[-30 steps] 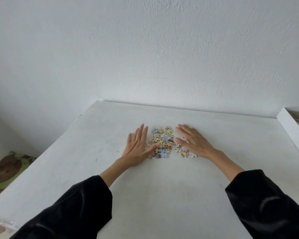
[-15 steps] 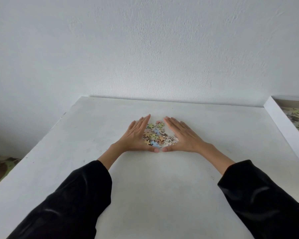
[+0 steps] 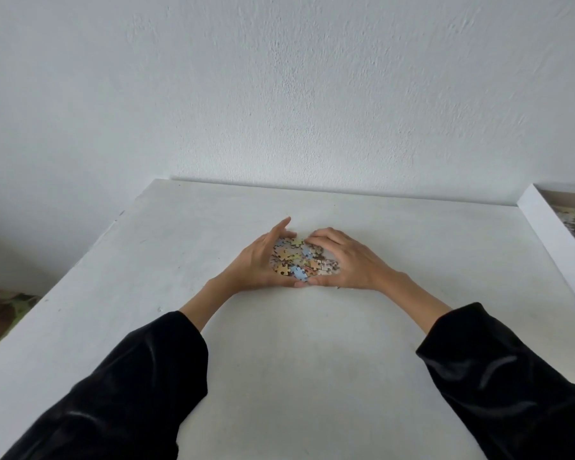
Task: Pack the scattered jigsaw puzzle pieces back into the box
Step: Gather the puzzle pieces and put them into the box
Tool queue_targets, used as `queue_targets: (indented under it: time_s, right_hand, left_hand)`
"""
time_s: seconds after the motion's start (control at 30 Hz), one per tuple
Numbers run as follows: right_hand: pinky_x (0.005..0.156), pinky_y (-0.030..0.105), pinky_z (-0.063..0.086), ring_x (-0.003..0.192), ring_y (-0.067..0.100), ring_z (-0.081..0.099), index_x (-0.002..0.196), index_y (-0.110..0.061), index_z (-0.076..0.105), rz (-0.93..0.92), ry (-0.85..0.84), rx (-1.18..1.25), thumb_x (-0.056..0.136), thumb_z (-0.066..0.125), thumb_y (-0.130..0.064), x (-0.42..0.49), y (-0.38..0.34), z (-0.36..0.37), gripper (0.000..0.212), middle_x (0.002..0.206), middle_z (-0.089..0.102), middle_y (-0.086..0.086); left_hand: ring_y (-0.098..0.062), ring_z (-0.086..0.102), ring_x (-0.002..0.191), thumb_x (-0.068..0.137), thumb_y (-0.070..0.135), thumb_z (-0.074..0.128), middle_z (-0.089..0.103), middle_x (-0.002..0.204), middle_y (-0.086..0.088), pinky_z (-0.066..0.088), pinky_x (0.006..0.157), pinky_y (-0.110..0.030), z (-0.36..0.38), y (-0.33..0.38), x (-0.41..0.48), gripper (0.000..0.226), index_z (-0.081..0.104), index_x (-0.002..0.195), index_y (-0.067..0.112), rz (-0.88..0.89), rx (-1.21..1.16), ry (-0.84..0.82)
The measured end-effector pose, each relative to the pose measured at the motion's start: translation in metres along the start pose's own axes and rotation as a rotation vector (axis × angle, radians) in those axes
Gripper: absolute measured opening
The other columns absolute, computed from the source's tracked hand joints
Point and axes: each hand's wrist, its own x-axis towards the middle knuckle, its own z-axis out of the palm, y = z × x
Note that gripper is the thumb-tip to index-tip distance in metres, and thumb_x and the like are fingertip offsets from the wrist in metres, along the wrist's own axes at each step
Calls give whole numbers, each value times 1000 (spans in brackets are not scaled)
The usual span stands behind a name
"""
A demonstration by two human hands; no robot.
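Observation:
A small heap of pastel jigsaw pieces (image 3: pixel 297 262) lies on the white table (image 3: pixel 279 360), a little beyond its middle. My left hand (image 3: pixel 256 263) cups the heap from the left and my right hand (image 3: pixel 352 263) cups it from the right. The thumbs touch in front of the heap and the fingertips nearly meet behind it. Both palms press against the pieces on the tabletop. The white puzzle box (image 3: pixel 545 227) stands open at the table's right edge, with several pieces inside it.
A white wall rises straight behind the table. Past the table's left edge, on the floor, lies a green and brown printed sheet (image 3: pixel 0 310). My black sleeves cover the near corners of the table.
My hands went from flat and apart beside the spread pieces to curled together around them. The pieces were pushed into a tighter heap between the palms.

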Motion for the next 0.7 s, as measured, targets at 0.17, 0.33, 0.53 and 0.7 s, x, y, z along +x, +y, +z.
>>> queue_targets:
  time_s: [0.17,0.33,0.53,0.7]
  right_hand:
    - [93,28,41,119,9,39,133,-26,43,23,85,130,65,43,-79,-8,1,-1,87,128,38,-3]
    - [111,27,16,137,12,20,143,-24,28,-22,-53,-42,66,34,-81,-10,2,2,96,150,25,-4]
    - [90,28,33,101,7,36,111,-25,53,-12,112,-58,74,39,-74,-10,3,5,63,110,44,-5]
    - [69,22,34,77,10,43,93,-18,53,-54,160,-15,81,48,-53,-10,1,6,37,89,45,-5]
  left_hand:
    - [-11,39,126,55,70,65,37,140,5,35,105,-31,1,-2,-1,109,20,144,26,64,48,9]
    - [-15,31,128,55,87,43,39,140,3,23,103,-30,3,-5,2,109,28,142,24,97,246,-2]
    - [-15,41,93,67,75,50,50,100,2,38,85,-26,6,-7,2,69,56,111,23,180,209,94]
    - [-12,39,88,77,54,58,48,98,5,37,76,-20,7,-4,2,41,56,96,18,227,207,78]
